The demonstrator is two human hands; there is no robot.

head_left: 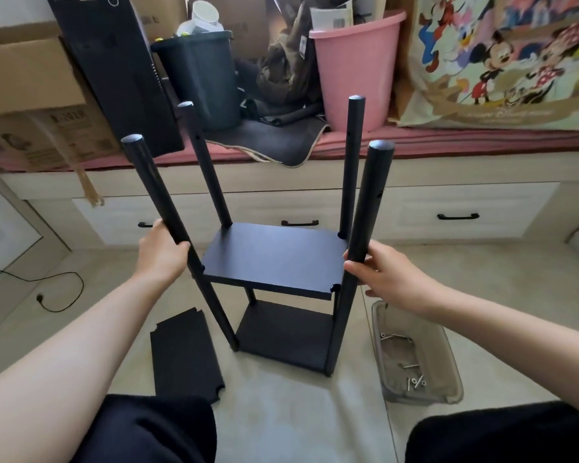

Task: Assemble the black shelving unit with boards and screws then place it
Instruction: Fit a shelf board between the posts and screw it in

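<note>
The shelving unit (274, 295) is standing upright on the floor (281, 412), two boards fitted between four poles. The left hand (161, 252) is gripping the near left pole (168, 208); the right hand (381, 272) is gripping the near right pole (365, 222). A loose board (184, 355) is lying beside it, and a tray (415, 359) is holding screws (415, 382).

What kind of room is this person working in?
Probably a bedroom or spare room at home: a cartoon-print blanket on a cushioned platform with drawers, plus cardboard boxes and a pink bucket.

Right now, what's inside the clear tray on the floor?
In the clear tray lie loose silver screws and a few longer bolts. Its cloudy walls blur the rest, so no exact count. The right hand overlaps its far edge.
</note>
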